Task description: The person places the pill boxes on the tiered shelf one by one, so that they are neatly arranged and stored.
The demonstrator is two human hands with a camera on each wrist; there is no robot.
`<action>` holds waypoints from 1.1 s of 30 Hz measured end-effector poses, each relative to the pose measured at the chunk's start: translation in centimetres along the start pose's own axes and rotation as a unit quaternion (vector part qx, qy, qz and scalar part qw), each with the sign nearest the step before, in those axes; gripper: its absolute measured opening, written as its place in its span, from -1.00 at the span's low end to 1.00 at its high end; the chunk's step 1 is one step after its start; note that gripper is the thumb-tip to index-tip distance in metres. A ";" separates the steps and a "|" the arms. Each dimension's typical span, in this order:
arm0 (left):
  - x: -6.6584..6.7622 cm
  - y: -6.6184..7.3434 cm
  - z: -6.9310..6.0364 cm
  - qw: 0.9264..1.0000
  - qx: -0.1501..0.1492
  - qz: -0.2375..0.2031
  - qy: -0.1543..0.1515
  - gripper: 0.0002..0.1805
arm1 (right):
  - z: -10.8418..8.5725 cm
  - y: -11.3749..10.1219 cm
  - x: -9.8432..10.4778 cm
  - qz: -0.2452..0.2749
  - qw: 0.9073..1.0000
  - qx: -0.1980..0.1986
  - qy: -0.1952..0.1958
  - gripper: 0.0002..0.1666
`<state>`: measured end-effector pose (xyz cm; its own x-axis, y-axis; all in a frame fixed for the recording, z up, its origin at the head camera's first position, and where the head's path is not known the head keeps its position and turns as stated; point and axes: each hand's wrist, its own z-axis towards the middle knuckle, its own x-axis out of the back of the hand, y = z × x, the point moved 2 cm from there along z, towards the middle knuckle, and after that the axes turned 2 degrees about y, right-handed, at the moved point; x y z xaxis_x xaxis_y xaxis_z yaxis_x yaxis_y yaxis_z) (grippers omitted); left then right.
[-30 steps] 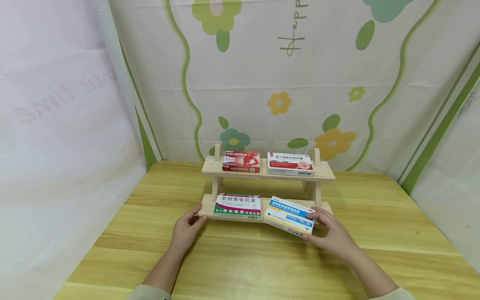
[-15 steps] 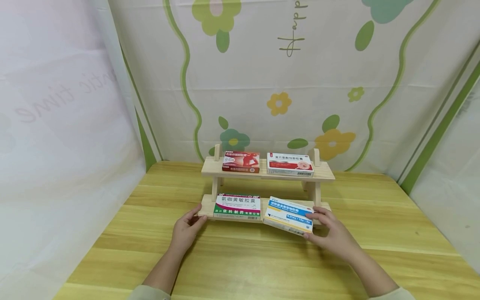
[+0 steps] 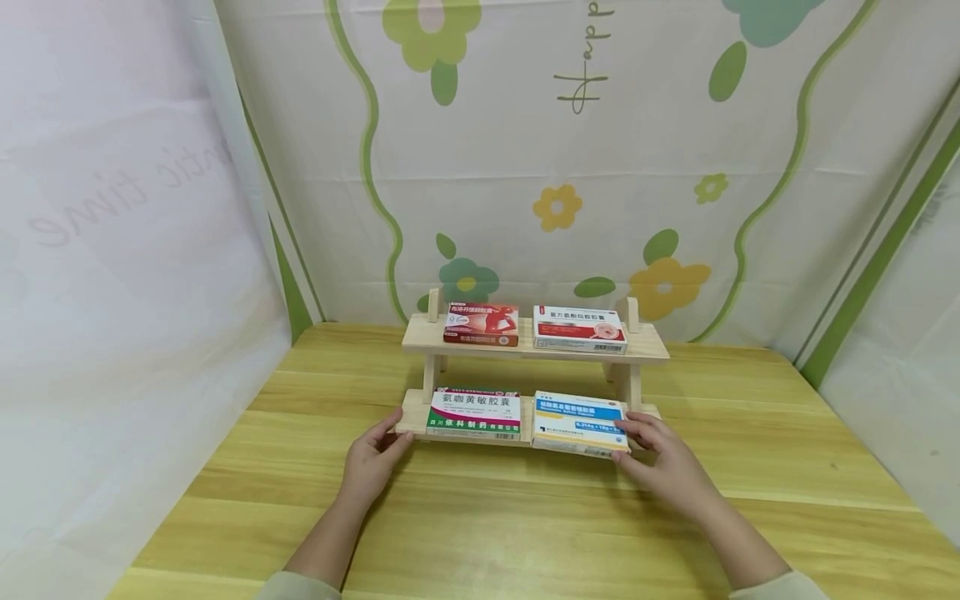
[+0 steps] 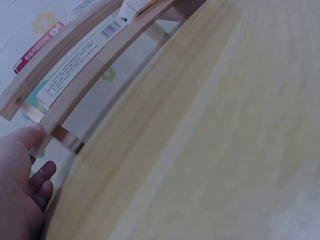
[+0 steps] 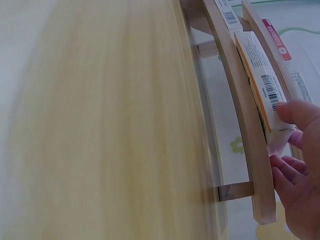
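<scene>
A two-tier wooden display shelf (image 3: 420,337) stands on the table. My left hand (image 3: 371,458) grips the left end of its lower tier, thumb at the front edge in the left wrist view. With thumb and fingers, my right hand (image 3: 670,467) pinches the right end of a blue, white and yellow medicine box (image 3: 573,425) on the lower tier's right half. In the right wrist view that box (image 5: 260,70) is slightly tilted, one long edge lifted off the board. To its left lies a green, white and magenta medicine box (image 3: 476,412).
On the upper tier lie a red medicine box (image 3: 482,323) and a white-and-red medicine box (image 3: 579,327), between two upright wooden pegs. The wooden table (image 3: 480,525) extends in front and to both sides. Floral cloth (image 3: 480,142) hangs behind, with white cloth at the sides.
The blue, white and yellow box has turned from a slant to nearly in line with the shelf, its right front corner moving back and up. The left hand has stayed on the shelf.
</scene>
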<state>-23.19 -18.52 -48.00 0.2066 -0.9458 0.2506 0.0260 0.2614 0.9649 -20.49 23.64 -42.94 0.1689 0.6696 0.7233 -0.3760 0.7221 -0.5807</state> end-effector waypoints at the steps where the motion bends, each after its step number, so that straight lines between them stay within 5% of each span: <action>1: 0.0 0.0 0.0 1.000 -0.001 -0.001 0.000 -0.48 | 0.0 0.0 -0.1 0.002 1.000 0.001 0.002 -0.48; 24: -0.1 0.0 0.1 1.000 0.001 0.005 -0.002 -0.47 | 0.3 0.1 -0.7 -0.008 0.999 -0.030 0.020 -0.54; 33: 0.1 0.0 0.1 1.000 -0.017 -0.015 -0.013 -0.40 | 0.5 0.8 0.2 0.006 0.999 -0.046 0.020 -0.42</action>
<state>-23.30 -18.65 -47.96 0.1794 -0.9577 0.2250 0.0650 0.2397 0.9687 -21.16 24.22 -43.09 0.2023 0.6841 0.7007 -0.2935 0.7250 -0.6231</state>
